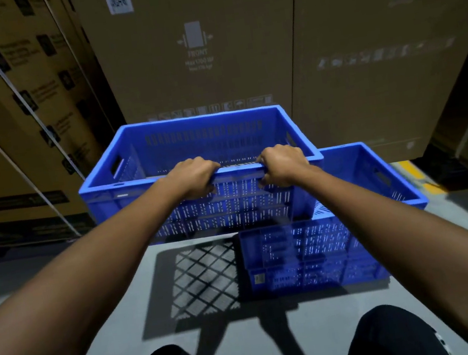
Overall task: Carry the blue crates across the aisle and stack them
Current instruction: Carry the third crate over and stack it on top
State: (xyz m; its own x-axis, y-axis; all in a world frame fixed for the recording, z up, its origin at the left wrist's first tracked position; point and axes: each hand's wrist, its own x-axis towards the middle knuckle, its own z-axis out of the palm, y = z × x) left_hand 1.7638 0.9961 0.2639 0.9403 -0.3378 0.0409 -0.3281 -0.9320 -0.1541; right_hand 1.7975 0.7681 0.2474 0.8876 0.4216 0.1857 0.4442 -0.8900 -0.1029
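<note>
I hold an empty blue slotted crate (136,173) in the air by its near long rim. My left hand (193,177) and my right hand (282,166) are both closed over that rim, close together near its middle. The crate hangs above the grey floor and casts a lattice shadow below. To its lower right stands a stack of blue crates (313,256) on the floor; the held crate overlaps the stack's left part and hides it. The top crate of the stack (376,175) is open and looks empty.
Tall brown cardboard boxes (196,47) form a wall right behind the crates. More strapped boxes (8,118) stand at the left. A yellow floor marking (415,173) shows at the right. Grey floor (96,317) lies in front, with my knees at the bottom edge.
</note>
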